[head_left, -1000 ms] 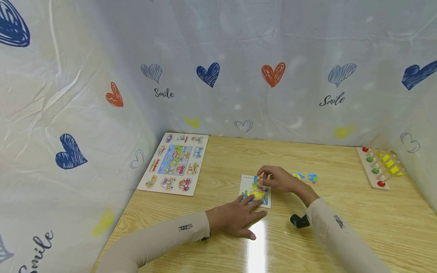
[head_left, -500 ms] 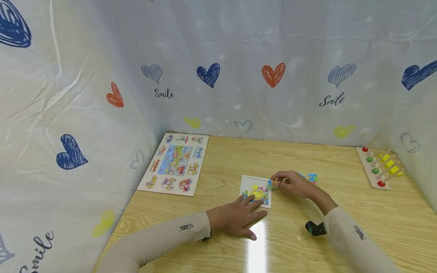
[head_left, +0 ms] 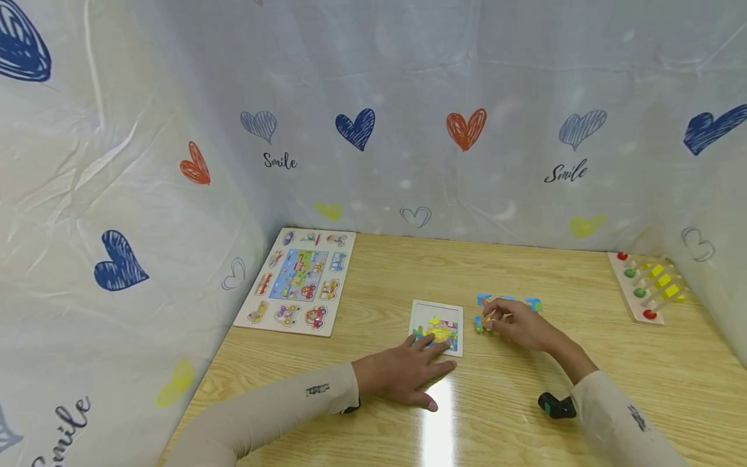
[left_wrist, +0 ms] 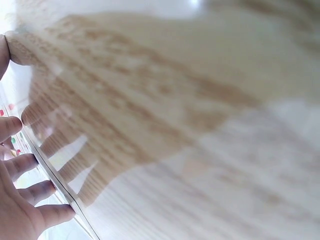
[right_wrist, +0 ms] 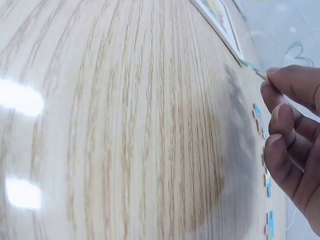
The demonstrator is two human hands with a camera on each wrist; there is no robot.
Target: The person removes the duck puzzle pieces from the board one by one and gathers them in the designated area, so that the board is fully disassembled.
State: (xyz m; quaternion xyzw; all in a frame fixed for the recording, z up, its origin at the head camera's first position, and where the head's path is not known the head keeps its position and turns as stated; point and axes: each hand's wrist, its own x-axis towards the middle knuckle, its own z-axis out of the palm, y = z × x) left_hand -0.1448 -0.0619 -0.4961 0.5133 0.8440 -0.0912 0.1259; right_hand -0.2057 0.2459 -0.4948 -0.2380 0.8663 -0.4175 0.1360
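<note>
A small square jigsaw board (head_left: 422, 316) with a pale rim lies mid-table, its lower part filled with yellow and coloured pieces. My left hand (head_left: 403, 375) rests palm down with fingers spread, fingertips on the board's near part. The left wrist view shows those fingers (left_wrist: 37, 192) straight along the board's edge. Just right of the board, my right hand (head_left: 521, 325) pinches a jigsaw piece (head_left: 479, 323) between thumb and index finger. That piece appears edge-on in the right wrist view. Loose jigsaw pieces (head_left: 533, 303) lie on the table behind the right hand.
A larger vehicle-picture puzzle board (head_left: 300, 279) lies at the back left. At the far right stands a wooden peg toy (head_left: 642, 292) with red and green balls and a yellow part (head_left: 665, 282). Printed curtains (head_left: 408, 181) wall in the wooden table (head_left: 397, 266).
The right hand has drawn back rightward from the board, taking a jigsaw piece out of its upper area. That area now shows bare. The left hand has stayed put.
</note>
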